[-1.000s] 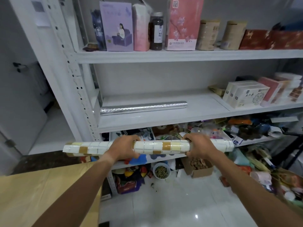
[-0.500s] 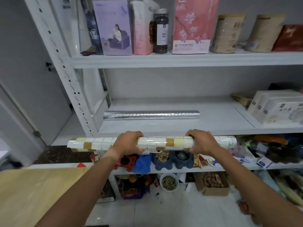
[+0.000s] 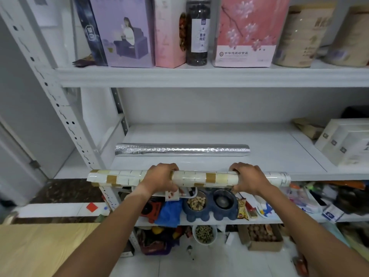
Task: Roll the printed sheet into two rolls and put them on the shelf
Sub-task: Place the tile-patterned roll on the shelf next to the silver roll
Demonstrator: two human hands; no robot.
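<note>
The white shelf [image 3: 269, 156], its middle board, is the landmark here. The step in hand looks to be laying the second roll on that board: the tile-printed roll [image 3: 201, 177] is held level in the air just in front of the board's front edge, about at its height. To do it well, I would keep it level, lift it clear of the lip, carry it inward and set it down parallel to the silver roll [image 3: 182, 149], which already lies lengthwise on the board towards its left half, leaving a gap so neither is nudged; then let go with both hands together so the sheet does not spring open or roll back off the front

The left hand [image 3: 159, 181] wraps the roll left of its middle, fingers curled over the top and thumb beneath. The right hand [image 3: 248, 180] grips it nearer the right end the same way, fingers curled round

Counted: one middle board, two rolls (one on it, one held in front), two hands, both on the printed roll
</note>
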